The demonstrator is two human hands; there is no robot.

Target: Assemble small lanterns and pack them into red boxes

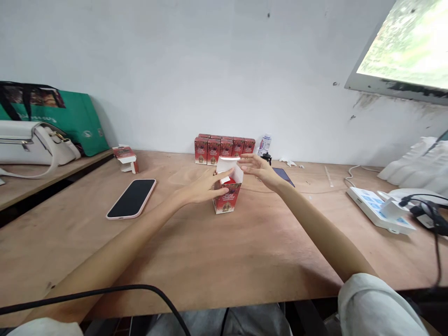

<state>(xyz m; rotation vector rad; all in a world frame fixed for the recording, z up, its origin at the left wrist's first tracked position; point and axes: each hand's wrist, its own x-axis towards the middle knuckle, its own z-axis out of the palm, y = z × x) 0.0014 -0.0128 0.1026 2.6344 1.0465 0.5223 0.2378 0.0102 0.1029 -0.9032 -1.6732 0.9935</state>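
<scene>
A red printed gift box [227, 198] stands upright in the middle of the wooden table, its white-lined top flaps raised. Something red shows inside the opening, though I cannot make out what it is. My left hand [203, 187] grips the box from the left, thumb across the front and a finger by the left flap. On the other side, my right hand [261, 170] has its fingers stretched out beside the raised flaps, fingertips at the back right edge. Whether those fingertips touch the cardboard is hard to tell.
Several closed red boxes [220, 150] stand in rows by the wall, near a plastic bottle [265, 143]. An opened red box [125, 158] and a phone [132, 199] lie left. A power strip [380, 210] sits right; a black cable [140, 288] crosses the front edge.
</scene>
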